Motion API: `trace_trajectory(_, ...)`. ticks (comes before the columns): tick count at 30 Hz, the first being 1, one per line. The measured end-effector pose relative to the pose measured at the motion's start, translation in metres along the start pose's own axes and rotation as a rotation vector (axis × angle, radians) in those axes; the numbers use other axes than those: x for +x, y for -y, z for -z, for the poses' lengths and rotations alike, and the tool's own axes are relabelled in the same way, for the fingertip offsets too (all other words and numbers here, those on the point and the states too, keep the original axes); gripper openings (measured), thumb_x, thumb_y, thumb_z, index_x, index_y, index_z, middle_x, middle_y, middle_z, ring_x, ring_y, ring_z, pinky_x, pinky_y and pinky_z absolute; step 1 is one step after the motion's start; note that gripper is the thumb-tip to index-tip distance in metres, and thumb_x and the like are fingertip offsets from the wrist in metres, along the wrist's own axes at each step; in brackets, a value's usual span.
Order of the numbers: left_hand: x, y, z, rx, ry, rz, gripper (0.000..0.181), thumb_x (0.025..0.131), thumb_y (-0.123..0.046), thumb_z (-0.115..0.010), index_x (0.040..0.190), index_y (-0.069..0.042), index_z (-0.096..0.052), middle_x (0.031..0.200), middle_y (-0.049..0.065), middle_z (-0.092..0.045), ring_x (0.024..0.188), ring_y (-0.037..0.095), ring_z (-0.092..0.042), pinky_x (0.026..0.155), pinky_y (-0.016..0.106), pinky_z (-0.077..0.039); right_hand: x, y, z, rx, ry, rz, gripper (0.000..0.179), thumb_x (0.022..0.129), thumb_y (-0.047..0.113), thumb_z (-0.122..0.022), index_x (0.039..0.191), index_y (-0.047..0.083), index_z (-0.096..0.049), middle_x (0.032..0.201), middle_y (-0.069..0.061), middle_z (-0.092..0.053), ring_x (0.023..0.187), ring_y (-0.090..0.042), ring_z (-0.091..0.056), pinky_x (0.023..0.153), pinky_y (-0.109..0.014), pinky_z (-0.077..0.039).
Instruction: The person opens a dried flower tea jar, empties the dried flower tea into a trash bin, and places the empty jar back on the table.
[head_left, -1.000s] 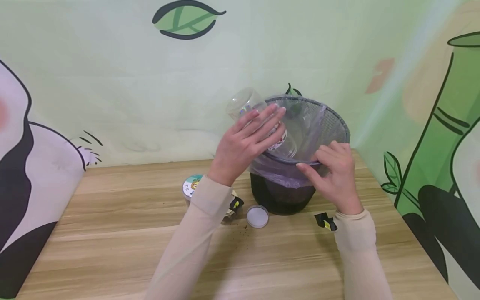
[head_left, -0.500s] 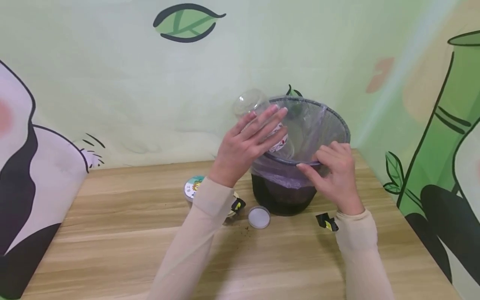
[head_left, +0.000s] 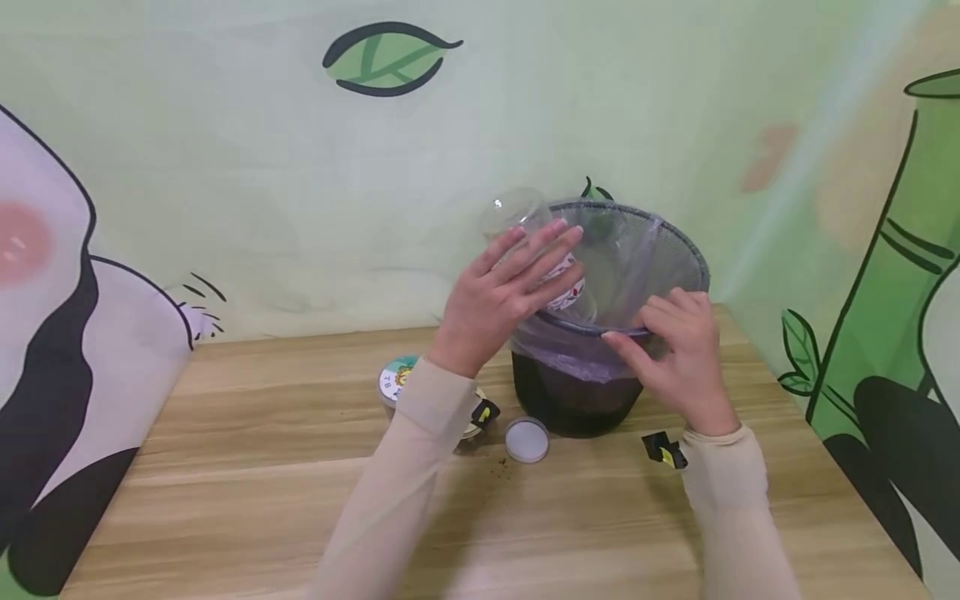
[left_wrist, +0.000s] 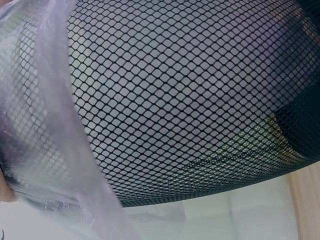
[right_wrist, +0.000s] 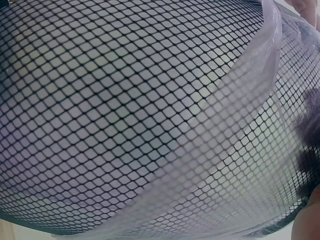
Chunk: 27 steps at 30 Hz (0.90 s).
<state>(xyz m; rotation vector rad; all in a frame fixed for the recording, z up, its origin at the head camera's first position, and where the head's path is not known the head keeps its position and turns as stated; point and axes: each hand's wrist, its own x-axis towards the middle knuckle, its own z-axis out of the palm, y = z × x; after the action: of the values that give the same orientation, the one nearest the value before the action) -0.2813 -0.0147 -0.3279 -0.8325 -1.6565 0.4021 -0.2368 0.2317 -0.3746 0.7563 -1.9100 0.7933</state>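
Note:
My left hand [head_left: 491, 304] curls round a clear plastic jar [head_left: 513, 208], its thumb hidden from the head camera. Tilted over the left of the bin's opening, the jar has its base up at the back left and a white label with red marks [head_left: 567, 292]. With thumb outside and fingers over the rim, my right hand [head_left: 678, 354] grips the near right edge of a black mesh wastebasket [head_left: 573, 412]. A thin purple bag [head_left: 577, 358] lines it and folds down over the rim. Black mesh [left_wrist: 175, 90] fills most of both wrist views.
In front of the bin lies a small round lid [head_left: 527, 440], with dark crumbs [head_left: 501, 468] near it. Left of it, partly behind the left sleeve, stand a container with a printed lid [head_left: 392, 382] and another round one. The cartoon-printed wall [head_left: 300, 208] rises behind.
The jar has tipped further upright, its base swinging right toward the bin. My right hand keeps its grip on the rim, and the head view has shifted slightly.

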Motion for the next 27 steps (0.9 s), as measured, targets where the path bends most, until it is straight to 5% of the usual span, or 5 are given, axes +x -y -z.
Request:
trace_trajectory(6, -0.0005, -0.0030, -0.0011, -0.008, 0.031, -0.003, 0.061, 0.103, 0.006, -0.052, 0.144, -0.039, -0.060, 0.156, -0.011, -0.053, 0.145, 0.008, -0.047, 0.131, 0.033, -0.020, -0.0021, -0.0008, 0.0021, 0.000, 0.001, -0.002, 0.063, 0.095, 0.061, -0.064, 0.062, 0.009, -0.053, 0.056, 0.000, -0.047, 0.065, -0.014, -0.032, 0.074, -0.037, -0.027)
trace_trajectory(18, -0.0025, -0.0019, -0.0015, 0.027, 0.021, 0.009, 0.063, 0.101, 0.006, -0.055, 0.144, -0.040, -0.058, 0.155, -0.011, -0.053, 0.145, 0.009, -0.048, 0.129, 0.033, -0.026, -0.0013, -0.0005, 0.0021, 0.004, 0.014, -0.001, 0.062, 0.096, 0.061, -0.064, 0.064, 0.009, -0.055, 0.057, -0.001, -0.049, 0.066, -0.014, -0.032, 0.075, -0.037, -0.027)
trace_trajectory(27, -0.0086, -0.0007, -0.0044, 0.025, 0.029, 0.145, 0.063, 0.102, 0.005, -0.053, 0.145, -0.040, -0.058, 0.154, -0.009, -0.055, 0.145, 0.012, -0.048, 0.129, 0.036, -0.026, -0.0007, 0.0000, 0.0036, -0.005, 0.029, 0.008, 0.061, 0.097, 0.059, -0.064, 0.064, 0.008, -0.056, 0.058, -0.002, -0.051, 0.066, -0.014, -0.033, 0.074, -0.038, -0.027)
